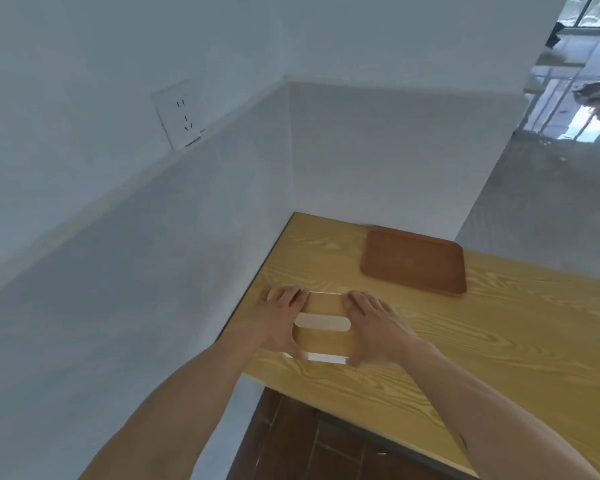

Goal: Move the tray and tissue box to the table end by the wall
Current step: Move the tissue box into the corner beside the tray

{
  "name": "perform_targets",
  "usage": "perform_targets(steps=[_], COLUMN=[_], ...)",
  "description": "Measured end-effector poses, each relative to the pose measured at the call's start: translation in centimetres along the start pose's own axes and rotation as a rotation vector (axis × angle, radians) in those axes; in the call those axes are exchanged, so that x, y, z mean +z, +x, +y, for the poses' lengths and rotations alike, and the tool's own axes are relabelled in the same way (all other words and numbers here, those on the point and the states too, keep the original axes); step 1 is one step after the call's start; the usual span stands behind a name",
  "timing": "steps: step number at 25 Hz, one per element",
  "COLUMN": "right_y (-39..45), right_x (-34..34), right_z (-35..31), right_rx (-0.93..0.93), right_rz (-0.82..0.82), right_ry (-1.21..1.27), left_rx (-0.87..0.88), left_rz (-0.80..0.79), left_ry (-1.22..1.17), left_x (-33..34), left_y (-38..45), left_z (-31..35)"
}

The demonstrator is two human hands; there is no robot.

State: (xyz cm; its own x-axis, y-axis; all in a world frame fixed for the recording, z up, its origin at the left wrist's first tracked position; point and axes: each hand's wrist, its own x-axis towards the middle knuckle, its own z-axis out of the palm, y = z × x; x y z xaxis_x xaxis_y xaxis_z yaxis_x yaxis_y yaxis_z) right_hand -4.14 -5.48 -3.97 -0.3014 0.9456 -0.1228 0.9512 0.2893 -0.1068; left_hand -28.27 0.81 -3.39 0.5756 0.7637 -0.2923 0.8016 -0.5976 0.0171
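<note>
The tissue box [321, 325] sits on the wooden table [465, 341] near the wall-side edge, clasped between my hands: my left hand [278, 318] wraps its left end, my right hand [373, 325] its right, fingers curled over the far edge. The brown tray [413, 259] lies beyond, against the wall.

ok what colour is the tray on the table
Reddish brown, plain with no pattern; the tray shows in the head view, near the wall corner.
</note>
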Motion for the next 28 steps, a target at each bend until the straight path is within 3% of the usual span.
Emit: perform_targets(steps=[8, 28], right_y=[5.7, 18.3], right_x=[0.8, 2.3], right_z=[-0.8, 9.6], right_rx=[0.015, 0.016], right_rz=[-0.069, -0.152], right_ry=[0.027, 0.138], left_rx=[0.012, -0.052], left_rz=[-0.004, -0.134], left_ry=[-0.006, -0.018], left_x=[1.3, -1.0], left_y=[3.2, 18.5], left_z=[-5.0, -7.7])
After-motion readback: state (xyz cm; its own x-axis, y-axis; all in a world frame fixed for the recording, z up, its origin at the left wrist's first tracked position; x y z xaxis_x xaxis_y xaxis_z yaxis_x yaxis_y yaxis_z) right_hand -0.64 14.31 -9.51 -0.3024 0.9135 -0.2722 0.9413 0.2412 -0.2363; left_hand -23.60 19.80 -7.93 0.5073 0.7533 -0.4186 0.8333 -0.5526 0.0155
